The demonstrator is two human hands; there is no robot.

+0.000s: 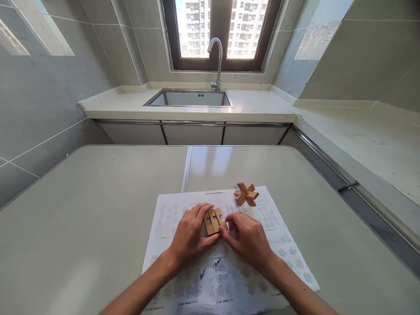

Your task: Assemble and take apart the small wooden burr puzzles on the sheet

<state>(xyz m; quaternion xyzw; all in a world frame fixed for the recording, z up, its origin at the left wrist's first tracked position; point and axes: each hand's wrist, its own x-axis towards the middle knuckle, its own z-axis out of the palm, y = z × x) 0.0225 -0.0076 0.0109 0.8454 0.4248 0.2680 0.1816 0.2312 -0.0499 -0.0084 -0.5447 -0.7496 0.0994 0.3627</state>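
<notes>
Several notched wooden puzzle pieces (213,221) lie side by side on a printed sheet (210,249) with line diagrams of interlocking shapes. My left hand (193,227) is closed around their left side, fingers at the far edge and thumb along the near edge. At their right side, my right hand (247,234) has its fingers curled, with thumb and forefinger at the rightmost piece. Just beyond my right hand, an assembled star-shaped wooden burr puzzle (246,194) rests on the sheet's far edge.
A pale table (98,210) with a seam down its middle carries the sheet. Beyond it runs a white counter (256,105) with a metal sink (193,91) and tall tap (219,61) under a window. Another counter (377,135) borders the right side; a tiled wall (49,96) is on the left.
</notes>
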